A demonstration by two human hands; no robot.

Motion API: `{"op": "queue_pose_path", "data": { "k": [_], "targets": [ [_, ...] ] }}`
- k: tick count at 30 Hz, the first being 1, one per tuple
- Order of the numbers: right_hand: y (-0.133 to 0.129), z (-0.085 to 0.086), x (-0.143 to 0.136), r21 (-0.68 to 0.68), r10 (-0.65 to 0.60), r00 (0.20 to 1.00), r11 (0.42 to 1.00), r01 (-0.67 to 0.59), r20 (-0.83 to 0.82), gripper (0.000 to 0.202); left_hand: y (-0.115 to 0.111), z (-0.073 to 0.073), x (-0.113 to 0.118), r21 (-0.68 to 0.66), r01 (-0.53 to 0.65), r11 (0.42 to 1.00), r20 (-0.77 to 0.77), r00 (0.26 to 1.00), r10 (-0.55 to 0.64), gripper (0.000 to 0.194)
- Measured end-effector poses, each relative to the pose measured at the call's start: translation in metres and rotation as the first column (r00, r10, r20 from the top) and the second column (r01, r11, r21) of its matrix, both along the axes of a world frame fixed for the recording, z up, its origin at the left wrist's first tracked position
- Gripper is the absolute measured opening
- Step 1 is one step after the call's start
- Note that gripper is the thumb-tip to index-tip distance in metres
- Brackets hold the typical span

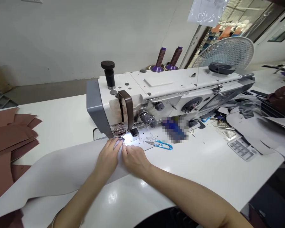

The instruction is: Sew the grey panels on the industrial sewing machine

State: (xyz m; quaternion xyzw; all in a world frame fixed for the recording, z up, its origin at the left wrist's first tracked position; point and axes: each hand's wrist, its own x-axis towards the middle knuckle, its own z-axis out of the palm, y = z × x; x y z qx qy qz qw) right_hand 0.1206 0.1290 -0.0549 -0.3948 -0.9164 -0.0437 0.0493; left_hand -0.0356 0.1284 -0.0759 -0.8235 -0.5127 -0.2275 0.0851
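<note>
1 white fan [237, 48] stands below and right of 1 hanging plastic sleeve [206, 12].

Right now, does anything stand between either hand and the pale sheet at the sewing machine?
Nothing visible does: the left hand and right hand rest directly on the pale sheet, at the sewing machine. The blue-handled snips lie apart, to their right.

1. White, glossy tabletop [204, 167]; directions run from the blue-handled snips [165, 145] lying on it
2. Sewing machine [168, 84]: 12 o'clock
3. Pale sheet [59, 164]: between 8 and 9 o'clock, spread widely
4. Stacked brown pieces [16, 136]: 9 o'clock, well apart
5. Pale cut pieces [247, 129]: 3 o'clock
6. Grey template with openings [242, 150]: also 3 o'clock
</note>
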Motion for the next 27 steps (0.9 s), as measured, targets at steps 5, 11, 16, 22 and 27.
{"op": "queue_pose_path", "data": {
  "k": [5,11,16,22,27],
  "targets": [
    [0.0023,0.0026,-0.0006,-0.023,-0.011,1.0,1.0,0.011,0.007,0.025,0.0008,0.0017,0.0009,0.027,-0.003,1.0,-0.018,1.0,0.004,0.035],
    [0.0029,-0.0011,-0.0008,0.008,-0.013,1.0,1.0,0.013,0.001,0.028,0.0019,0.0014,0.0014,0.035,-0.013,0.999,-0.036,0.999,0.014,0.035],
    [0.0031,-0.002,-0.0013,0.005,-0.011,1.0,1.0,0.011,0.009,0.028,0.0021,0.0008,0.0003,0.031,0.014,0.999,-0.016,1.0,-0.013,0.034],
    [0.0028,-0.0015,-0.0009,0.012,-0.004,1.0,1.0,0.004,0.017,0.032,0.0019,0.0021,0.0,0.026,0.018,0.999,-0.009,1.0,-0.017,0.035],
    [0.0037,-0.0011,-0.0011,0.014,-0.006,1.0,1.0,0.006,0.008,0.03,0.0028,0.0017,-0.001,0.032,0.023,0.999,-0.014,1.0,-0.022,0.036]
  ]
}}
